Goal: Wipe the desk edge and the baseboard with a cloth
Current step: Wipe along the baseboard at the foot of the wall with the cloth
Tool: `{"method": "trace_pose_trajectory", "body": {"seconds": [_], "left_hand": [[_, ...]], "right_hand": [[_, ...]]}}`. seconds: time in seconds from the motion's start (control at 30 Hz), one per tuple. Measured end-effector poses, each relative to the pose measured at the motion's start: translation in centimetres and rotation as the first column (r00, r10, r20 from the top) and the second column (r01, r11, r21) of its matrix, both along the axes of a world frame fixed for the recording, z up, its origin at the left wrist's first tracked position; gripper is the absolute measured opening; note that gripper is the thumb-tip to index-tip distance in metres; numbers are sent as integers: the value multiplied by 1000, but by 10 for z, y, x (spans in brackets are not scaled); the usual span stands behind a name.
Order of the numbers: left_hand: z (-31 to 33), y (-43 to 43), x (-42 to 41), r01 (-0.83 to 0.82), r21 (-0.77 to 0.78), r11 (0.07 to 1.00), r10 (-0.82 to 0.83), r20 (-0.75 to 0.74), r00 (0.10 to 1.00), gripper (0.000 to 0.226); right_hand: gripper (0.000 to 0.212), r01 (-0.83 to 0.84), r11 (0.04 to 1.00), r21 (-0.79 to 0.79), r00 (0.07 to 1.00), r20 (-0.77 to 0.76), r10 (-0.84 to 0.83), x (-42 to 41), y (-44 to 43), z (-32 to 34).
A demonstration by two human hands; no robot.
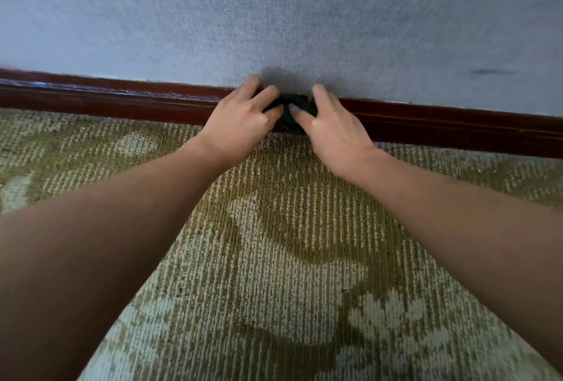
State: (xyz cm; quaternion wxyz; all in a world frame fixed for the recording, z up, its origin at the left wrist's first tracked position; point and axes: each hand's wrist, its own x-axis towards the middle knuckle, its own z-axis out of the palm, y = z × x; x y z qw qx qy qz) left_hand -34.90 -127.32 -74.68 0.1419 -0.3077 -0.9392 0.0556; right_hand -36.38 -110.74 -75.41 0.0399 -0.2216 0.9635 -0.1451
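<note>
Cloth, dark and bunched small, pressed against the reddish-brown baseboard where the grey-blue wall meets the floor. Left hand grips its left side, fingers curled over the baseboard's top edge. Right hand grips its right side, fingers bent onto the fabric. Carpet, olive with pale leaf pattern, below both forearms.

A single wide-angle view from a head-worn camera faces forward and down, within arm's reach of the foot of the wall. The wall fills the top, the baseboard crosses the middle, and carpet fills the bottom. Both forearms enter from the lower corners. The left hand and right hand meet at centre.
</note>
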Motion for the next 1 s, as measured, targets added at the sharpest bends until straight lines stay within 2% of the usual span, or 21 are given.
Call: {"method": "trace_pose_trajectory", "body": {"seconds": [0.1,0.23,0.33,0.47,0.5,0.6,0.63,0.77,0.87,1.0], "left_hand": [[-4,-2,0,9,7,1000,-9,-8,1000,20],[-6,-3,1,17,27,999,-17,-11,1000,32],[-7,-2,2,-7,72,997,7,1,1000,36],[-9,2,11,-101,106,989,92,86,992,34],[-13,1,16,-124,71,990,114,132,985,30],[-22,-7,33,-161,-46,986,167,255,953,39],[-21,-11,36,-155,-61,986,165,250,954,40],[-6,-14,29,-135,-42,990,139,139,980,37],[4,-10,22,-142,30,989,138,106,985,30],[9,-2,11,-161,49,986,155,112,982,30]], "right_hand": [[37,-12,1000,-17,999,-41,11,0,-1,-2],[39,-109,979,171,983,-130,132,1,-1,-8],[37,-116,979,165,980,-144,140,1,-1,-11],[30,-59,998,39,998,-23,60,2,-5,-10],[29,-45,999,14,998,39,45,7,-8,-9],[24,-119,992,27,983,145,114,25,-14,-13],[25,-157,987,44,978,145,150,27,-16,-13],[29,-101,995,-14,989,105,102,20,-16,0],[31,-110,991,71,994,10,110,15,-12,7],[33,1,1000,-22,999,-34,-2,10,-11,10]]}}
